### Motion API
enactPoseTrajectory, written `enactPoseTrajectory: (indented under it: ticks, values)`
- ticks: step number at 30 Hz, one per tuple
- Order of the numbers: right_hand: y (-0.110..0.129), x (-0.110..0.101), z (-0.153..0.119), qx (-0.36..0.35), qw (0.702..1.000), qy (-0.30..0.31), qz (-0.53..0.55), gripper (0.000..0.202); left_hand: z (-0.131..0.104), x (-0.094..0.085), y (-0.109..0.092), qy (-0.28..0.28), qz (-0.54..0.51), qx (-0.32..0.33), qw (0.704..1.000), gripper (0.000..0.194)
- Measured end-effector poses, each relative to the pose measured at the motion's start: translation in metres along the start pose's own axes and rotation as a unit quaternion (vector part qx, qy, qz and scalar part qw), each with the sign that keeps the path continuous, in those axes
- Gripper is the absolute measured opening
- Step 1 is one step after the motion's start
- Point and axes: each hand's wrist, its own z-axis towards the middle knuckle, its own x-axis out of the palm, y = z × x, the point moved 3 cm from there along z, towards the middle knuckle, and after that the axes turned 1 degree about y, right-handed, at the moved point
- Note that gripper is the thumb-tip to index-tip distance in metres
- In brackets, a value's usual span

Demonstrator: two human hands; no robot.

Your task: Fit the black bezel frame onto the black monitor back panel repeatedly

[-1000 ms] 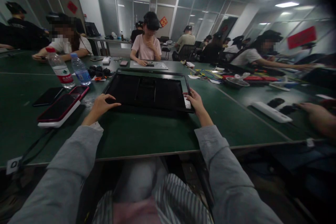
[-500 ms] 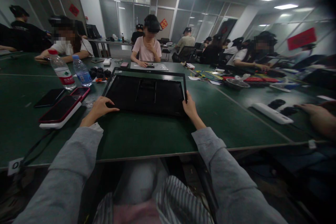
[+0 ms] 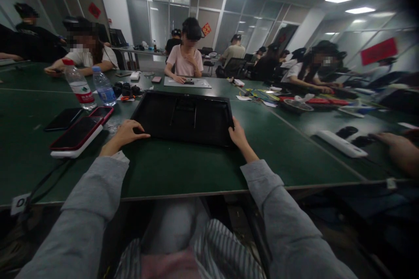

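A black rectangular frame lies over a black panel [image 3: 183,117] on the green table [image 3: 183,170], their edges lined up. Two thin upright lines and a darker block show inside the panel. My left hand [image 3: 126,136] grips the near left corner, thumb and fingers closed round the edge. At the right side, my right hand [image 3: 238,135] is closed on the edge near the front right corner. Both grey sleeves reach in from below.
Left of the panel are two bottles [image 3: 80,89] [image 3: 104,89], a red-edged phone [image 3: 77,133] and a dark phone [image 3: 63,119]. A white power strip [image 3: 341,144] lies right, near another person's hand [image 3: 401,150]. A person [image 3: 183,61] sits opposite.
The frame's far edge has come down onto the panel, closing the gap at the back and sides. Both hands have stayed at the sides. The view has shifted slightly.
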Motion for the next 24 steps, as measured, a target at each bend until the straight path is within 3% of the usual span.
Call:
enactPoseTrajectory:
  ticks: [3,5,7,10,15,24]
  values:
    - [-0.003,0.0,0.001,0.003,1.0,0.002,-0.007,0.082,0.003,0.001,0.003,-0.036,0.028,0.011,0.999,0.044]
    - [-0.005,0.0,0.001,0.006,1.0,0.002,-0.01,0.082,0.005,0.0,0.008,-0.108,0.043,-0.038,0.993,0.048]
    - [-0.006,0.001,0.002,0.01,1.0,0.002,-0.011,0.081,0.007,0.002,0.015,-0.134,0.043,-0.095,0.985,0.054]
    - [-0.006,0.001,0.002,0.012,1.0,-0.001,-0.011,0.08,0.011,0.006,0.024,-0.101,0.028,-0.149,0.983,0.053]
    - [-0.001,-0.002,0.003,0.001,1.0,-0.011,-0.004,0.076,0.013,0.007,0.033,-0.106,0.051,-0.157,0.981,0.049]
    - [-0.003,-0.006,0.001,-0.005,1.0,-0.012,-0.009,0.074,0.011,0.004,0.026,-0.108,0.03,-0.177,0.978,0.046]
